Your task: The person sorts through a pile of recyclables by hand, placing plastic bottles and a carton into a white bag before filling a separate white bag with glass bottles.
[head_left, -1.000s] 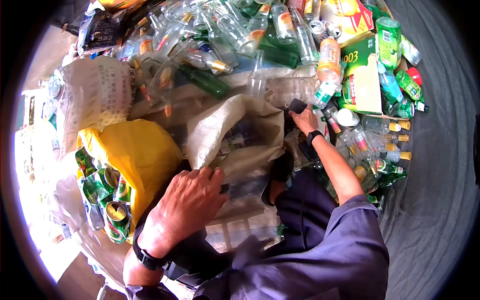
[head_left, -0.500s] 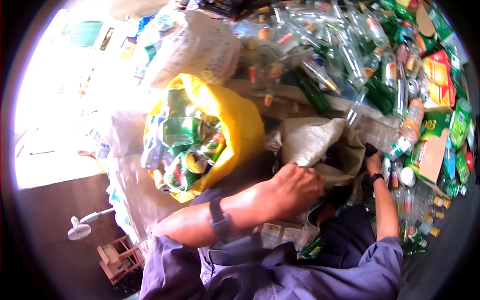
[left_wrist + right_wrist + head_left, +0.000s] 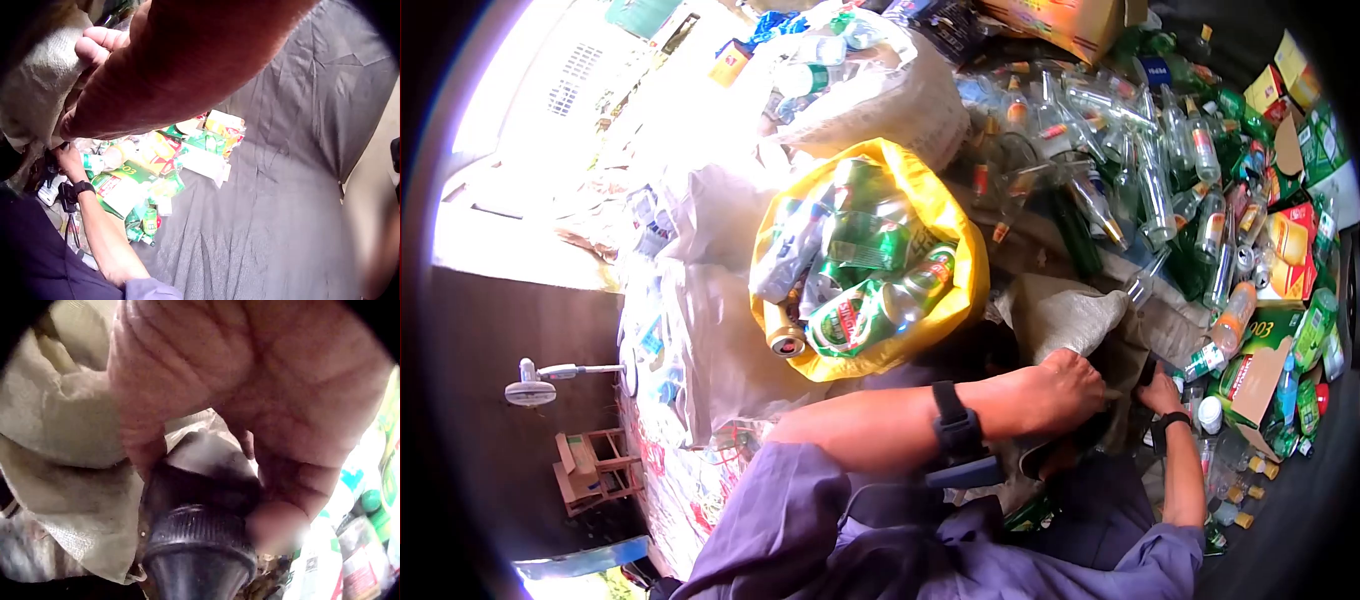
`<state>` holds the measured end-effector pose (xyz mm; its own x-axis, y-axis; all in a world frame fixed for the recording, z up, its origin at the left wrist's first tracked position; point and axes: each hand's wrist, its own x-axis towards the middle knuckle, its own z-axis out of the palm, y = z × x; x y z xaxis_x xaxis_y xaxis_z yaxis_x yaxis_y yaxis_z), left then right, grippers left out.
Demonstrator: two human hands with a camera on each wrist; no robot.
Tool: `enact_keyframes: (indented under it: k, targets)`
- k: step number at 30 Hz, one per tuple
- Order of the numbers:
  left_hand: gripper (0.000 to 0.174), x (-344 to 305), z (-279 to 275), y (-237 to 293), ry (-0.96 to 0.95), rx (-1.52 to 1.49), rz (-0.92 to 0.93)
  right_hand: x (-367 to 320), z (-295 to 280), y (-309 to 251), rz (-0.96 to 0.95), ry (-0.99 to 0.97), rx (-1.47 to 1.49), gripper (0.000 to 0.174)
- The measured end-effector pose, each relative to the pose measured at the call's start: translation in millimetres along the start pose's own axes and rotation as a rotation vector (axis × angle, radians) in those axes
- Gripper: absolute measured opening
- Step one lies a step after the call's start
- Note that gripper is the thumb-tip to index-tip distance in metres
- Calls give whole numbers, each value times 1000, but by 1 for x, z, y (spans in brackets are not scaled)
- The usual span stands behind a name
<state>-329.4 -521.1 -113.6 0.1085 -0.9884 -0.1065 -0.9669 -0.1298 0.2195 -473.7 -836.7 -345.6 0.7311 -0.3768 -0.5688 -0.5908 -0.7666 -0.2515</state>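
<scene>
My left hand [image 3: 1065,390] grips the rim of a beige woven sack [image 3: 1068,312] with curled fingers. The sack's mouth gapes to the right of that hand. Beyond it, my right hand [image 3: 1160,392] holds a black object with a ribbed collar [image 3: 201,528], thumb on one side and fingers on the other. In the right wrist view the object tapers below the collar; its exact kind I cannot tell. The woven sack hangs right beside the right hand there. The left wrist view shows the left fingers [image 3: 103,45] at the sack's edge, partly hidden by the forearm.
A yellow bag [image 3: 972,285] of crushed green cans stands left of the sack. Behind lies a heap of glass bottles [image 3: 1155,185]. Cartons [image 3: 1250,385] and plastic bottles line the right side. A white sack [image 3: 935,105] of plastic bottles stands at the back.
The head view has swung to the left, bringing the yellow bag toward the middle. My left hand still grips the sack rim, and my right hand stays beside the sack with the black object.
</scene>
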Motion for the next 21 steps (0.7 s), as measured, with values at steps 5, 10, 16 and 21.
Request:
enact_keyframes:
  k: [5, 10, 16, 21]
  targets:
    - [16, -3, 14, 1, 253, -27, 27, -32, -50, -37, 21, -134, -103, 77]
    - [19, 4, 7, 6, 137, 13, 3, -63, -87, -64, 77, -181, -116, 76]
    - [20, 1, -3, -1, 4, -32, -8, -88, -90, -67, 16, -137, -211, 73]
    - [19, 6, 15, -8, 84, -126, 10, -104, -87, -74, -21, -121, -245, 74]
